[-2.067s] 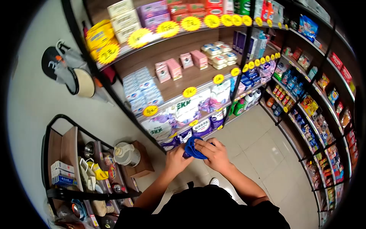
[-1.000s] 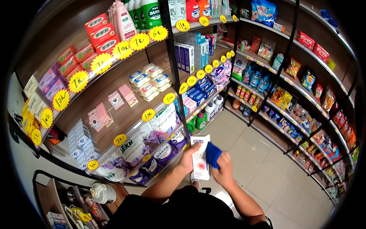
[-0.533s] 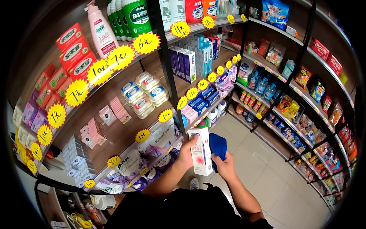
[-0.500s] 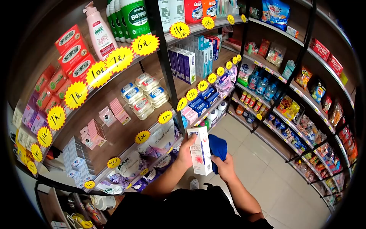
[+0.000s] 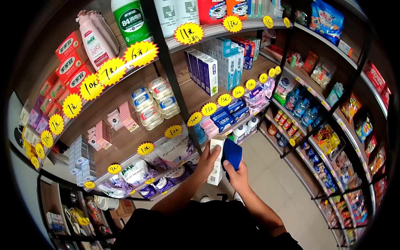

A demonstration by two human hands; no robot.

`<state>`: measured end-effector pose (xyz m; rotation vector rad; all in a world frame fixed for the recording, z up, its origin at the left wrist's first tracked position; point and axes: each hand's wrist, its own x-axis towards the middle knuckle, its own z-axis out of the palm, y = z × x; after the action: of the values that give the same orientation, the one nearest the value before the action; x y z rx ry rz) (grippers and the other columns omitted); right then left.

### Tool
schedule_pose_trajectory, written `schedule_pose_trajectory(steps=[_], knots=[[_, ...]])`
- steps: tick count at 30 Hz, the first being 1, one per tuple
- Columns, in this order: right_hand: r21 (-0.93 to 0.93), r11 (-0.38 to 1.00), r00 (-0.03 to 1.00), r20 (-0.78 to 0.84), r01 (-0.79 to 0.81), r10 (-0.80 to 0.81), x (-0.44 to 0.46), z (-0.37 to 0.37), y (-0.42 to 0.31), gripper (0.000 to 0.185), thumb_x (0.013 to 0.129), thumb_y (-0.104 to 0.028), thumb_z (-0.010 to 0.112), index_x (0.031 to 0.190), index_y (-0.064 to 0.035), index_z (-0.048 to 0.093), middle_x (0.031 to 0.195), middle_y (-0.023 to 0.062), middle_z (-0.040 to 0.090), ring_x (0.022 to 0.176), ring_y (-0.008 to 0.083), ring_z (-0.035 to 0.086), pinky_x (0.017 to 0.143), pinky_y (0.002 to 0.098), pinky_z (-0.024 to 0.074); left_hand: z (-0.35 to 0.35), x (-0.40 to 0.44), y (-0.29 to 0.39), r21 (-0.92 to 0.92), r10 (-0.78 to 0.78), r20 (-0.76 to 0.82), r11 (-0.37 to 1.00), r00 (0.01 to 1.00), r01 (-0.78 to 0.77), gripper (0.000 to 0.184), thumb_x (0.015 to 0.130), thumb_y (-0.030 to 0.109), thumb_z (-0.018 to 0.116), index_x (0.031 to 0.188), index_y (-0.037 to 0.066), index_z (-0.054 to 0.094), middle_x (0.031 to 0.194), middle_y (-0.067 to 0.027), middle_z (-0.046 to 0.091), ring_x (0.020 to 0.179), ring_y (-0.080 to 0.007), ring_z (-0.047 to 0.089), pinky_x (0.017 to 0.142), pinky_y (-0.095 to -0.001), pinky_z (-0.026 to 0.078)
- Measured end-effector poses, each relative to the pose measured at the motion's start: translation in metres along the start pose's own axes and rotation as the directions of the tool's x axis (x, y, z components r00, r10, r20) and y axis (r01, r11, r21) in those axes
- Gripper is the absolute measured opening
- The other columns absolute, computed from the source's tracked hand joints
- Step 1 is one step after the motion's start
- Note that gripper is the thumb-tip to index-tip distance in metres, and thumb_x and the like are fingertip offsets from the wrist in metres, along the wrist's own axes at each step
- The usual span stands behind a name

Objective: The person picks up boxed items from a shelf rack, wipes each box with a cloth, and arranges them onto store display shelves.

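My left hand is closed around a tall white carton box, thumb across its side. A narrow printed face of the box with a small square code now points up at me. Beside it, my right hand grips a folded dark blue cloth, its thumb on top. The cloth sits right against the box's right side; whether they touch is hard to tell. Both are held in front of my body, above the tiled floor.
On the left shelf stand soap packs, small pink boxes and a pink pump bottle. Purple and white upright boxes stand further along. Snack shelves curve round on the right. Yellow price tags line the edges.
The box has turned, so its pink-flowered front no longer faces me and a narrow side shows. The blue cloth has shifted closer to the box. My view has swung slightly left.
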<state>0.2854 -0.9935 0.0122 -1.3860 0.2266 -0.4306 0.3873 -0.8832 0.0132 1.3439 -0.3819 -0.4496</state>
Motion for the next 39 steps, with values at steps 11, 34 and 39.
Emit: schedule_pose_trajectory(steps=[11,34,39], knots=[[-0.473,0.531,0.711,0.469,0.703,-0.524,0.074,-0.101,-0.063,0.023,0.076,-0.013,0.078,0.089,0.0028,0.068,0.113,0.0193,0.061,0.097,0.0404,0.056,0.080,0.0453,0.0491,0.093,0.042,0.016,-0.558,-0.180,-0.136,0.826,0.974,0.075,0.046,0.107,0.045,0.046,0.133,0.009,0.055,0.113,-0.0061,0.067,0.099,-0.0172,0.067,0.086,-0.0343,0.055],[-0.586,0.329,0.641,0.469,0.740,-0.607,0.093,-0.109,-0.116,0.057,0.067,-0.009,0.077,0.123,-0.0085,0.068,0.131,0.0068,0.064,0.097,0.0308,0.061,0.084,0.0390,0.0537,0.123,0.034,0.026,-0.295,0.112,-0.134,0.944,0.985,-0.148,0.054,0.101,0.037,0.056,0.146,0.011,0.042,0.130,-0.0105,0.061,0.124,-0.0249,0.060,0.103,-0.0412,0.050],[-0.573,0.455,0.712,0.374,0.682,-0.595,0.112,-0.078,-0.117,0.032,0.081,-0.007,0.076,0.111,0.0028,0.070,0.120,0.0160,0.067,0.099,0.0340,0.064,0.085,0.0384,0.0531,0.077,0.036,0.021,-0.506,0.009,0.000,0.863,1.000,-0.008,0.045,0.100,0.022,0.057,0.141,0.010,0.044,0.125,-0.0077,0.060,0.112,-0.0183,0.062,0.093,-0.0346,0.052]])
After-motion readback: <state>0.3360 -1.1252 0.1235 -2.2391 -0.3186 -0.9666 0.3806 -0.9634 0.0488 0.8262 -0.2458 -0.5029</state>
